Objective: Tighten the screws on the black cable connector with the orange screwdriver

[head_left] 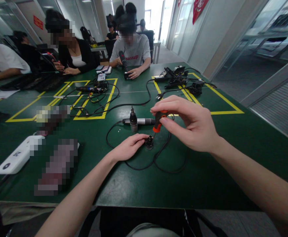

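Note:
My right hand [188,123] pinches the black and orange handle of a small screwdriver [158,121], held upright with its tip pointing down at a small black round part [149,142] on the green table [208,177]. My left hand [129,147] rests on the table, fingers curled against that black part, holding it in place. Just behind lie a silver and black microphone body [140,121] and an upright piece [133,120]. A black cable [158,161] loops around both hands.
A white device [16,158] and blurred objects lie at the left. Cables and gear [94,89] sit in yellow-taped zones, with more gear [178,79] at the back right. Several people sit across the table; one holds a microphone [122,59]. The table's near edge runs just below my arms.

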The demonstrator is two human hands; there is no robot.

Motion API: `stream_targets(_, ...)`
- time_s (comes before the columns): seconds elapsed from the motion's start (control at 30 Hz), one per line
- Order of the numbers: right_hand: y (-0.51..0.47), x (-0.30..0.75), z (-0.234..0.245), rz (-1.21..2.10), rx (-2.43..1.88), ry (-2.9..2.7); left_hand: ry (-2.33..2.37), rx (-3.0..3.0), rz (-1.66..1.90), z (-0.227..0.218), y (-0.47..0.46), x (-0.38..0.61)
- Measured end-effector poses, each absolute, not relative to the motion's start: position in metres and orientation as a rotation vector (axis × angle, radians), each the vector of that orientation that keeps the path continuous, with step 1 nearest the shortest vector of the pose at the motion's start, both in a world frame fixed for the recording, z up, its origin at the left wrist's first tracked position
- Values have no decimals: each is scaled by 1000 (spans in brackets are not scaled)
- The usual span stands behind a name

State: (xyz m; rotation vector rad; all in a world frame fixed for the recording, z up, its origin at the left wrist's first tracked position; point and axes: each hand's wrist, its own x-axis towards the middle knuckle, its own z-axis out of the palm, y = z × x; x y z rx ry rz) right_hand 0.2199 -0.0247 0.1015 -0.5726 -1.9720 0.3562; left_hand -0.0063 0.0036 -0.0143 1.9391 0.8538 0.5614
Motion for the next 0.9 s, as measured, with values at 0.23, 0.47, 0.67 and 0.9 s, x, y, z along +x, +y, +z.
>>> stream_targets(0.23,-25,221,99,374,-599,-1947,830,1902,501,-15,4,-11)
stream_targets(0.47,-24,219,100,331,-576,-1939,854,1900,607,-13,-3,-3)
stream_targets(0.67,-23,219,99,302,-603,-1928,867,1747,732,-14,-4,-1)
stream_targets(0.9,-24,220,99,278,-611,-1943,827,1801,517,-10,5,-6)
